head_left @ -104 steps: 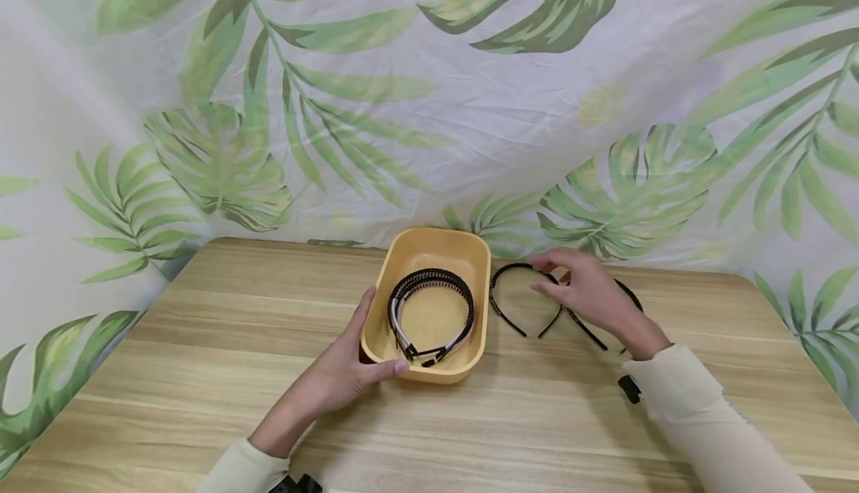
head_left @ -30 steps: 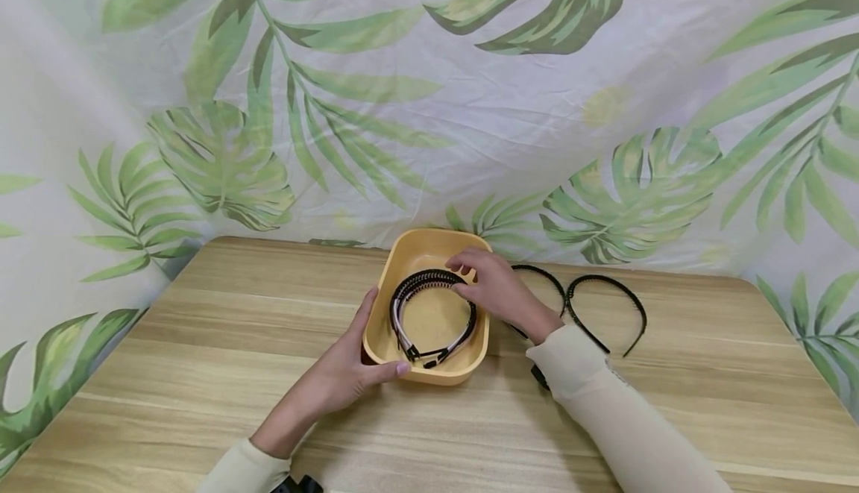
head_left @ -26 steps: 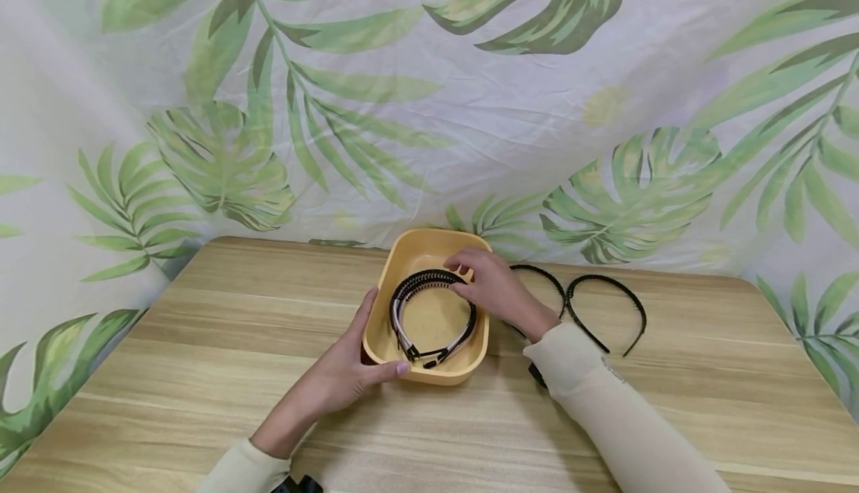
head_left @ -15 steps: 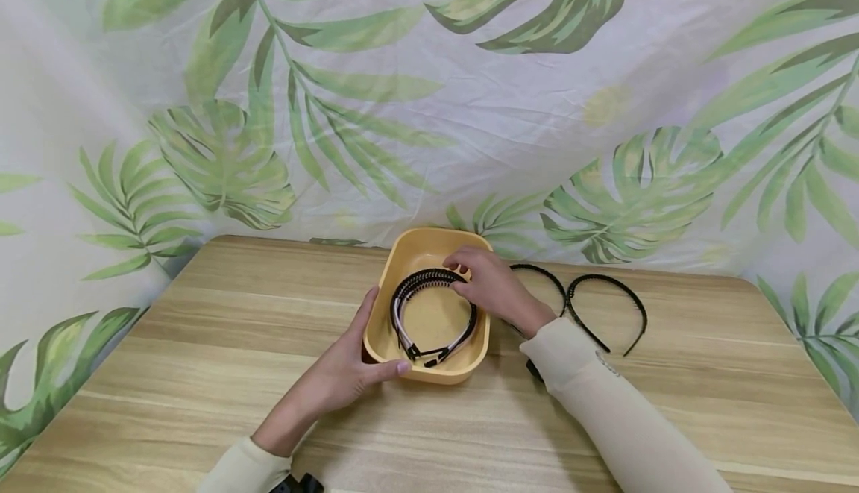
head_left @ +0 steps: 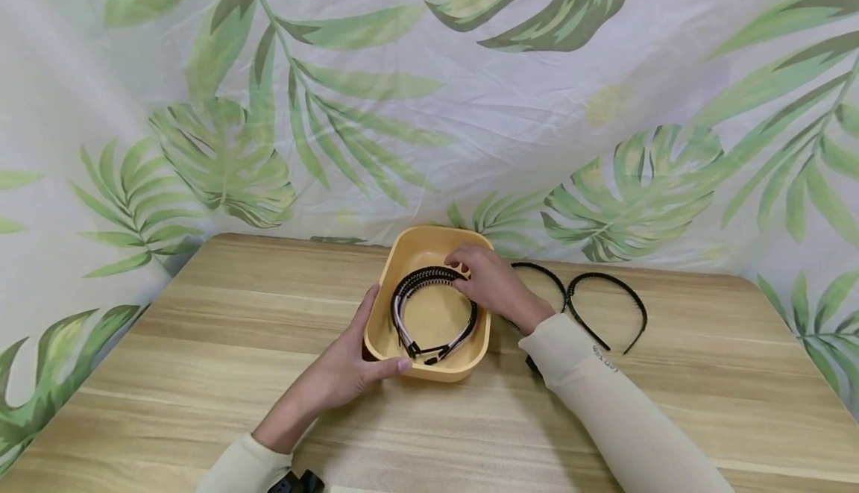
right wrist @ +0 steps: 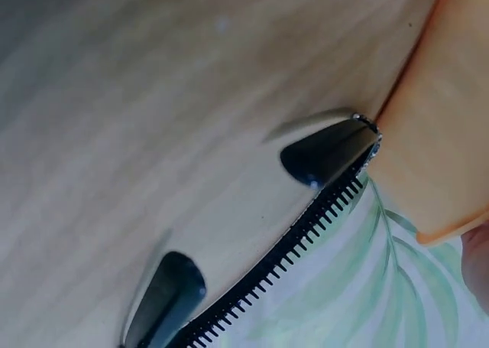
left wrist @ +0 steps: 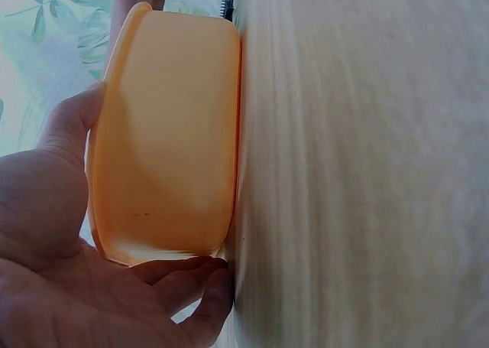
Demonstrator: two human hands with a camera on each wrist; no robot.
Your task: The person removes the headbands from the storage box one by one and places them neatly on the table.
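Observation:
A yellow-orange rectangular tub (head_left: 436,237) stands near the table's far edge. Several headbands (head_left: 397,306), black toothed ones and a whitish one, lie nested in it. My left hand (head_left: 335,371) grips the tub's near left side, thumb on the rim; the left wrist view shows its other fingers against the tub wall (left wrist: 168,134). My right hand (head_left: 493,282) reaches over the tub's right rim, thumb and fingers curled at the upper right of the nested headbands, pinching the arch of a headband. Its fingertips partly hide the contact, and the right wrist view does not show it.
Right of the tub, two black toothed headbands lie side by side on the wooden table (head_left: 201,374), the right one (head_left: 607,278) fully visible and the left one (head_left: 546,273) partly behind my right wrist. A leaf-patterned cloth (head_left: 376,105) hangs behind the table.
Since the oldest frame my right hand has moved left, from the headbands on the table to those inside the tub. Over the last second both hands stay nearly still.

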